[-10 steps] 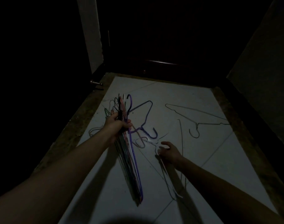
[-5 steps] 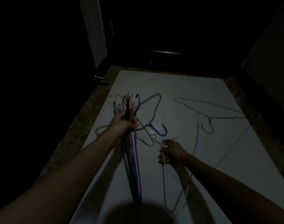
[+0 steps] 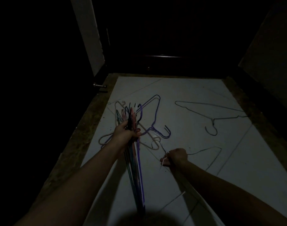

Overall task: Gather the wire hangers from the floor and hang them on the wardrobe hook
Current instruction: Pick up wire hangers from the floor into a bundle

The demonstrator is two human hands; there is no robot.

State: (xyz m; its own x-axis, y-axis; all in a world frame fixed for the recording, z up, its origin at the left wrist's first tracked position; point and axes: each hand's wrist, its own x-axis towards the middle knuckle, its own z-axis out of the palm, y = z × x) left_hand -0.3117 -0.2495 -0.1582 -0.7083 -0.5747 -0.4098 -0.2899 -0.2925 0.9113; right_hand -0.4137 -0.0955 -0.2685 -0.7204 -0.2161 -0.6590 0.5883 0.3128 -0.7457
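My left hand (image 3: pixel 125 132) grips a bundle of several coloured wire hangers (image 3: pixel 136 168) by the necks, hooks pointing away and bodies hanging toward me. My right hand (image 3: pixel 176 156) holds a thin grey wire hanger (image 3: pixel 211 160) near its hook, lifted just off the floor, its frame spreading to the right. A purple hanger (image 3: pixel 154 116) lies on the pale tiles behind the bundle, overlapping a cream hanger (image 3: pixel 153 145). A grey hanger (image 3: pixel 213 118) lies flat further right.
The pale tiled floor (image 3: pixel 204 88) has a speckled brown border on both sides. Dark wardrobe doors (image 3: pixel 164 46) stand at the far end. A metal door stop (image 3: pixel 99 85) sticks out at the far left. The room is very dim.
My right hand has closed on the thin grey hanger and raised it off the tiles. My left hand keeps the bundle and has shifted only slightly.
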